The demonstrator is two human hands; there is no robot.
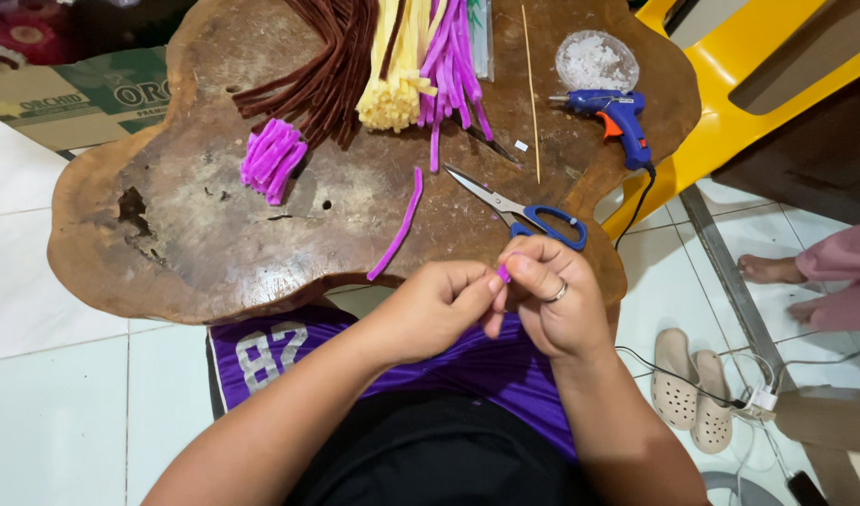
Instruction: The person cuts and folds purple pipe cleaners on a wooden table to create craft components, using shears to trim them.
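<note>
My left hand (434, 309) and my right hand (556, 300) meet over my lap at the near edge of a wooden slab table (195, 234). Together they pinch a short purple pipe cleaner piece (504, 273), mostly hidden by the fingers. My right hand wears a ring. Blue-handled scissors (523, 214) lie open just beyond my right hand. A long purple pipe cleaner (399, 228) lies loose on the table to the left of them.
On the table lie a pile of short purple pieces (272, 159), brown (322, 75), yellow (397, 66) and purple (453, 56) pipe cleaner bundles, a thin wooden stick (531, 94), a blue glue gun (617, 117) and a clear round lid (596, 61). Beige clogs (688, 384) and another person's foot (772, 270) are right.
</note>
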